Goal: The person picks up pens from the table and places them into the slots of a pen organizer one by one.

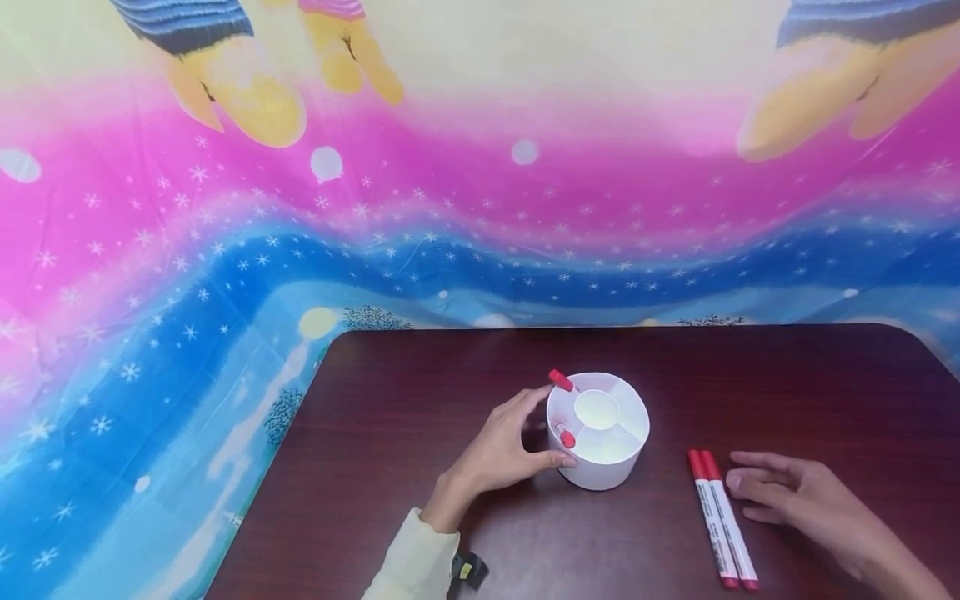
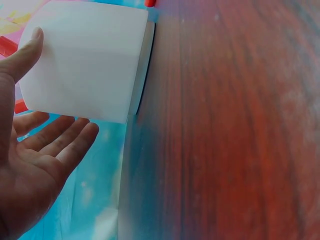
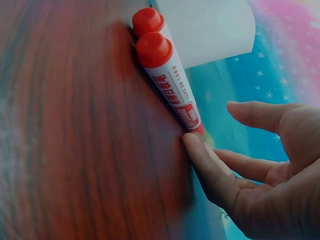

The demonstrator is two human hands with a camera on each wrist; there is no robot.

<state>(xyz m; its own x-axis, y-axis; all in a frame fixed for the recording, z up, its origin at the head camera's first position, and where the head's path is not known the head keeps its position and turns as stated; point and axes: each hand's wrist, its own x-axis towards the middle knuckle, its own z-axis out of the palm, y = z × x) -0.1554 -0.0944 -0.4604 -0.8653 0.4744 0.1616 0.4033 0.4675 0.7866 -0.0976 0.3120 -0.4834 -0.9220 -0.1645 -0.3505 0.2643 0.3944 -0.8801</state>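
Note:
A round white divided organizer [image 1: 600,475] stands upright on the table, with a round cup in its middle and walls parting the ring around it. My left hand [image 1: 502,446] holds its left side, thumb at the front and fingers toward the back. One red-ended marker [image 1: 560,380] leans out over the back-left rim; another red-ended marker [image 1: 565,435] stands in the left part of the ring. Two white markers with red caps [image 1: 720,517] lie side by side right of the organizer. Just right of their capped ends, my right hand [image 1: 813,504] has its fingers apart, holding nothing.
The dark brown wooden table [image 1: 390,383] has rounded far corners. Behind it and down its left side hangs a colorful printed cloth [image 1: 480,208]. A small black object [image 1: 470,571] shows beside the left sleeve [image 1: 416,554].

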